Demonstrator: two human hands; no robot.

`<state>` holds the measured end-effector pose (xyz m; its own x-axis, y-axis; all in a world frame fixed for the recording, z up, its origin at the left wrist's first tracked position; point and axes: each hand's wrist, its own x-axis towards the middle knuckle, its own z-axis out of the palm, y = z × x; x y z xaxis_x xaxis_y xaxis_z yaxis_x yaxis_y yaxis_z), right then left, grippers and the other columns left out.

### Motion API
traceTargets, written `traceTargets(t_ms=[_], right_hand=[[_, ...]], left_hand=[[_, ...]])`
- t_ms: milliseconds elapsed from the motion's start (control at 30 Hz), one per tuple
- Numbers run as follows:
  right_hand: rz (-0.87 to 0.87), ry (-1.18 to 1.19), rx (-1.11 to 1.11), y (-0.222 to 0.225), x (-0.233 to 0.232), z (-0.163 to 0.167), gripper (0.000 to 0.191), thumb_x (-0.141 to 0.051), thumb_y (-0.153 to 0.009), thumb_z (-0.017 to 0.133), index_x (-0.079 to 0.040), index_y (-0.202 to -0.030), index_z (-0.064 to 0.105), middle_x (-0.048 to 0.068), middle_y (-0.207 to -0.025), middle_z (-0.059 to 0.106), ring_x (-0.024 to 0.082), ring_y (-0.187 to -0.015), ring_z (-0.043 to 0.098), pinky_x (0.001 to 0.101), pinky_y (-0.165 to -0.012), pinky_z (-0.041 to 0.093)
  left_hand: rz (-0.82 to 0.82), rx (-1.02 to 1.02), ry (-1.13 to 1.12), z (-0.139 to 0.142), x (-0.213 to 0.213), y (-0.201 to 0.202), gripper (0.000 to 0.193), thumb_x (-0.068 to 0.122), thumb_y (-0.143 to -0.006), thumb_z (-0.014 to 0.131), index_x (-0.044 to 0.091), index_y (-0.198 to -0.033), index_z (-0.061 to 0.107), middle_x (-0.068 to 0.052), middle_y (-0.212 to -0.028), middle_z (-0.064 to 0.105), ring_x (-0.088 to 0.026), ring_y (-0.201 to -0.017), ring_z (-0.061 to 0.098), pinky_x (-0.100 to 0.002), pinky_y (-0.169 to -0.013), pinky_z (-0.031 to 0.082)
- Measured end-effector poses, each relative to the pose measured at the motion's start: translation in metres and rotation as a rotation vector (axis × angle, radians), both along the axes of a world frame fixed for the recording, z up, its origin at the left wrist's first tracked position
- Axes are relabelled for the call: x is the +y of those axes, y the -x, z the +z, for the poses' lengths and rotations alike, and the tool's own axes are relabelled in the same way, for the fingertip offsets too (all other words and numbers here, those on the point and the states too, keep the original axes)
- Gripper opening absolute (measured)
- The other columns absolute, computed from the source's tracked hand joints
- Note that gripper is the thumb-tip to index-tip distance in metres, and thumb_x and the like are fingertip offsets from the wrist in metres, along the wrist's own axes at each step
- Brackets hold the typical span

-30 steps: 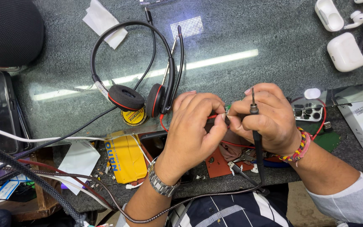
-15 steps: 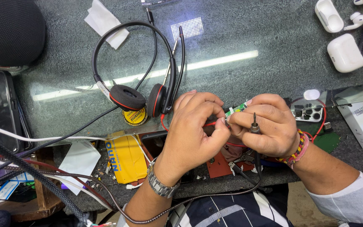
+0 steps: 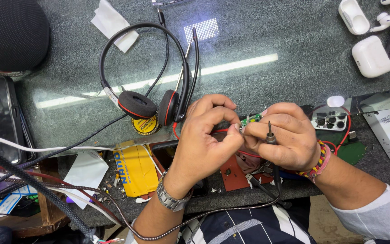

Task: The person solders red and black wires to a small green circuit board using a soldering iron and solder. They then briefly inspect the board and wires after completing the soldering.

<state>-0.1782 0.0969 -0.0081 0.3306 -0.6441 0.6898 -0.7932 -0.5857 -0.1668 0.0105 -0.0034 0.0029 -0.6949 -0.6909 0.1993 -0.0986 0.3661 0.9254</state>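
Hands meet over the near edge of a glass-topped workbench (image 3: 258,40) in the head view, knuckles almost touching. The left hand (image 3: 208,135) comes up from the lower middle, wrist bent back, a metal watch (image 3: 170,199) on it; its fingers curl tight, and thumb and forefinger tip pinch the end of a small green circuit board (image 3: 250,119). The right hand (image 3: 285,138) reaches in from the lower right, forearm in a pale sleeve, a beaded bracelet (image 3: 318,159) at the wrist. It is closed too: its fingertips steady the other end of the board, while a thin soldering iron (image 3: 270,133) is gripped in the same fist, tip pointing up, its black cord running down past the bench edge. The board sits between the two hands, held just above the bench, with a red wire (image 3: 222,131) trailing off it to the left.

Just left of the hands lies a black headset (image 3: 145,105) with red-trimmed ear pads, touching a round yellow tin (image 3: 145,125). A yellow packet (image 3: 134,169) lies below it. At the far right corner are white earbud cases (image 3: 371,56), well apart from the hands.
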Motion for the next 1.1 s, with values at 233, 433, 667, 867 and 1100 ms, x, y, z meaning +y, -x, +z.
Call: traceTargets(t_ms=[233,433,667,867,1100], right_hand=[[-0.023,-0.041,-0.109,-0.001,-0.003,-0.003,0.043,0.0,-0.083,0.085,-0.013,-0.094,0.046,0.003,-0.095,0.07,0.022,-0.087,0.065,0.0419,-0.087,0.055],[-0.06,-0.071,-0.169,-0.003,-0.004,-0.006,0.045,-0.002,-0.083,0.086,-0.013,-0.097,0.044,0.004,-0.094,0.07,0.023,-0.087,0.066,0.0448,-0.089,0.058],[-0.055,-0.086,-0.184,-0.002,-0.003,-0.005,0.044,-0.003,-0.086,0.084,-0.013,-0.099,0.043,0.004,-0.093,0.07,0.023,-0.085,0.066,0.0449,-0.088,0.058],[-0.062,-0.09,-0.206,-0.002,-0.004,-0.005,0.043,-0.002,-0.087,0.081,-0.013,-0.1,0.043,0.005,-0.094,0.07,0.023,-0.085,0.067,0.0458,-0.087,0.058],[-0.043,-0.12,-0.221,-0.003,-0.007,-0.004,0.042,-0.001,-0.088,0.08,-0.012,-0.099,0.041,0.006,-0.093,0.069,0.026,-0.083,0.069,0.0413,-0.079,0.059]], left_hand=[[0.004,0.026,0.169,-0.008,0.004,0.002,0.011,0.012,-0.09,0.066,0.008,-0.097,0.059,-0.006,-0.104,0.067,-0.026,-0.103,0.068,-0.045,-0.115,0.044],[-0.032,-0.021,0.169,-0.006,0.002,-0.001,0.012,0.012,-0.085,0.068,0.008,-0.094,0.061,-0.003,-0.088,0.066,-0.024,-0.089,0.068,-0.048,-0.116,0.041],[-0.041,-0.035,0.186,-0.003,0.002,0.001,0.013,0.012,-0.083,0.07,0.009,-0.09,0.06,-0.003,-0.088,0.066,-0.023,-0.089,0.068,-0.048,-0.116,0.041],[-0.031,0.012,0.186,-0.006,0.003,0.0,0.014,0.012,-0.085,0.072,0.008,-0.093,0.06,-0.002,-0.096,0.067,-0.021,-0.096,0.068,-0.046,-0.115,0.041],[-0.017,0.052,0.178,-0.012,0.004,0.0,0.016,0.008,-0.084,0.074,0.01,-0.092,0.06,0.001,-0.097,0.07,-0.017,-0.094,0.069,-0.045,-0.117,0.041]])
